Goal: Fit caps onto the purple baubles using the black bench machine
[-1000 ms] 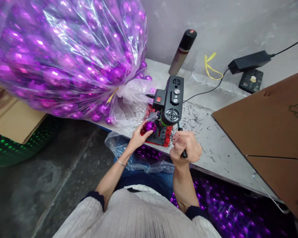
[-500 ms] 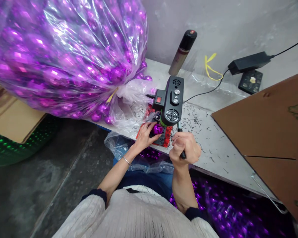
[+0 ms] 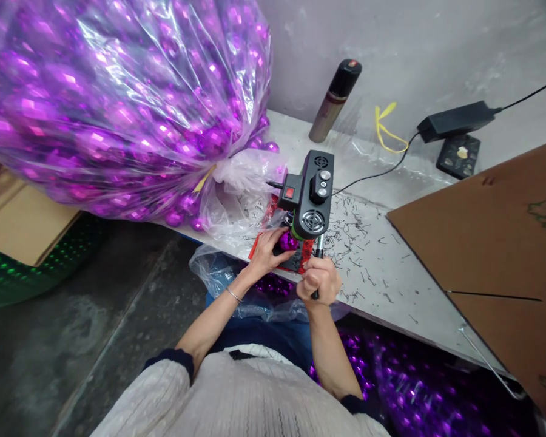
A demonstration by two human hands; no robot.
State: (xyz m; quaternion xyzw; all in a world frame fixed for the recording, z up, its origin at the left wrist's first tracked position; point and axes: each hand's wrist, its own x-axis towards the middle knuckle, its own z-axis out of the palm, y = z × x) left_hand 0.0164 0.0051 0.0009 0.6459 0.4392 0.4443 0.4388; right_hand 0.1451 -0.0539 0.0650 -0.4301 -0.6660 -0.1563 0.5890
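Observation:
A shiny purple ball ornament is gripped between the thumb and fingers of my left hand, right under the lower end of a black bench press machine. My right hand is wrapped around the black grip of the machine's lever. The machine has a red switch and round vents on top. Beneath it lies a red and black base. The ball's top is partly hidden by the machine head.
A huge clear bag of purple balls fills the back left. Small dark wire bits litter the white table. A tumbler, power adapter and cardboard box stand behind and to the right. More purple balls lie below the table.
My right hand has swung the lever to the left and slightly down. The machine head appears slightly lower and to the left. My left hand keeps the ball in nearly the same place.

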